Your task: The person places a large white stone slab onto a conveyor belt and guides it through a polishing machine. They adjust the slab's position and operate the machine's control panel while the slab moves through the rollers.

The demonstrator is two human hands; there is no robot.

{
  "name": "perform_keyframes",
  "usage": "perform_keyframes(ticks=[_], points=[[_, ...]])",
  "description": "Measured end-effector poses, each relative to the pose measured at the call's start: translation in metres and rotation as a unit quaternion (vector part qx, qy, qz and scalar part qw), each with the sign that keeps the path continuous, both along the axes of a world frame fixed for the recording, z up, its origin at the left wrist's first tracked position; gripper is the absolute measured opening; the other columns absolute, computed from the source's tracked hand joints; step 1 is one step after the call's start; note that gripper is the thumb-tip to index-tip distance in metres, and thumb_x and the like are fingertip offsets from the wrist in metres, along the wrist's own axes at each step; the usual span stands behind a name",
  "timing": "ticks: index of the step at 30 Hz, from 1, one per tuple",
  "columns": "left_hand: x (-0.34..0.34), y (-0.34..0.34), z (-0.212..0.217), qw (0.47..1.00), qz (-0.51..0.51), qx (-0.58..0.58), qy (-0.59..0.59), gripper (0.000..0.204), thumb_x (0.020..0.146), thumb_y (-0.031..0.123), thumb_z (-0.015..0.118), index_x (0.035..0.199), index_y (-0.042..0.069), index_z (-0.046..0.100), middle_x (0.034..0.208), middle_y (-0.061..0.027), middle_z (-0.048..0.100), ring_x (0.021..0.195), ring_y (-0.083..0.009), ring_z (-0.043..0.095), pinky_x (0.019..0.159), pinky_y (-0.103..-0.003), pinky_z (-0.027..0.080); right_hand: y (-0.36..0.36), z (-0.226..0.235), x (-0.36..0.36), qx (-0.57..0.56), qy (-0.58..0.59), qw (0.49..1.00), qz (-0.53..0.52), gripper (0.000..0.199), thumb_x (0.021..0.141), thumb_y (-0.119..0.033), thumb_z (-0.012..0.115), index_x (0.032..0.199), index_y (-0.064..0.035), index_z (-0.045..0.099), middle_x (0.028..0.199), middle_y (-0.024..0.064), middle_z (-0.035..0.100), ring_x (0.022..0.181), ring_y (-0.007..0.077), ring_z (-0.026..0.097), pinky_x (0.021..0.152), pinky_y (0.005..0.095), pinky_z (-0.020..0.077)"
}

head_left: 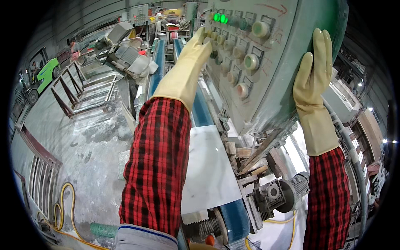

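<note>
A tall grey-green control box point(250, 102) stands in front of me, with rows of round push buttons and knobs point(251, 61) on its face. Two green lamps point(220, 18) glow near its upper left. My left hand point(193, 52), in a cream rubber glove, reaches to the left end of the button rows, its fingers stretched out and nothing seen in them. Whether a fingertip presses a button is hidden. Against the box's right side lies my right hand point(315, 77), gloved alike, fingers extended. Below my left forearm a white veined slab point(208, 166) rests on a blue conveyor belt point(235, 218).
A motor with gearbox point(287, 193) sits right of the belt, beside wood blocks point(243, 153). Metal frames point(89, 96) stand on the wet floor at left, with a yellow hose point(63, 204) nearer. A green forklift point(48, 73) and people are farther back.
</note>
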State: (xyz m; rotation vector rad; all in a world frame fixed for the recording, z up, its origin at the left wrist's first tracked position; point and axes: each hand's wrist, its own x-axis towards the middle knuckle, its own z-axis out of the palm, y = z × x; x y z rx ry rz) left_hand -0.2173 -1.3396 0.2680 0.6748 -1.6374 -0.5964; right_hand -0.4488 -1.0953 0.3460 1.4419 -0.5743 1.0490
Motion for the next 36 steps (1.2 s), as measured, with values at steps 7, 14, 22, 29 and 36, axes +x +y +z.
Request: perform_keyframes(ticks=[7,14,22,29,36], points=[[0.028,-0.001,0.026,0.996,-0.02,0.063,-0.051,0.058,0.102,0.009,0.059,0.159,0.005,0.048,0.142,-0.0159,0.066,0.133,-0.0238,0.063,0.115,-0.035,0.045,-0.008,0.001,0.005,0.0,0.02,1.0,0.022,0.039,0.113,-0.013,0.05,0.143,0.0073,0.063,0.149,0.0227,0.064,0.14,0.0427,0.059,0.122,0.0493,0.0442],[0.005,0.007,0.033,0.995,-0.006,0.047,-0.087,0.057,0.102,0.011,0.059,0.158,0.005,0.049,0.144,-0.0164,0.066,0.134,-0.0243,0.063,0.115,-0.035,0.045,-0.012,0.008,-0.022,-0.064,0.08,0.994,-0.034,0.044,0.112,-0.009,0.044,0.149,0.0127,0.056,0.153,0.0289,0.059,0.149,0.0426,0.051,0.128,0.0476,0.0373],[0.008,0.006,0.032,0.993,0.013,0.046,-0.107,0.056,0.102,0.013,0.06,0.157,0.005,0.051,0.145,-0.0169,0.066,0.135,-0.0248,0.063,0.116,-0.035,0.045,-0.019,0.007,-0.022,-0.076,0.089,0.993,0.015,0.042,0.11,-0.008,0.052,0.147,0.0108,0.059,0.149,0.0273,0.063,0.144,0.0414,0.056,0.125,0.0461,0.0409],[-0.006,0.005,0.028,0.993,0.008,0.044,-0.11,0.055,0.103,0.015,0.061,0.156,0.004,0.053,0.147,-0.0173,0.066,0.136,-0.0253,0.063,0.116,-0.035,0.045,-0.021,0.009,-0.025,-0.11,0.079,0.991,0.021,0.037,0.107,-0.005,0.057,0.14,0.0099,0.065,0.143,0.0261,0.068,0.138,0.0423,0.061,0.12,0.0473,0.0457],[-0.005,0.007,0.026,0.991,0.019,0.044,-0.121,0.055,0.103,0.017,0.062,0.156,0.004,0.054,0.148,-0.0177,0.065,0.137,-0.0258,0.062,0.117,-0.035,0.046,-0.025,0.003,-0.017,-0.113,0.073,0.99,0.027,0.037,0.107,-0.006,0.057,0.14,0.0088,0.065,0.143,0.026,0.068,0.138,0.0421,0.061,0.12,0.0469,0.0461]])
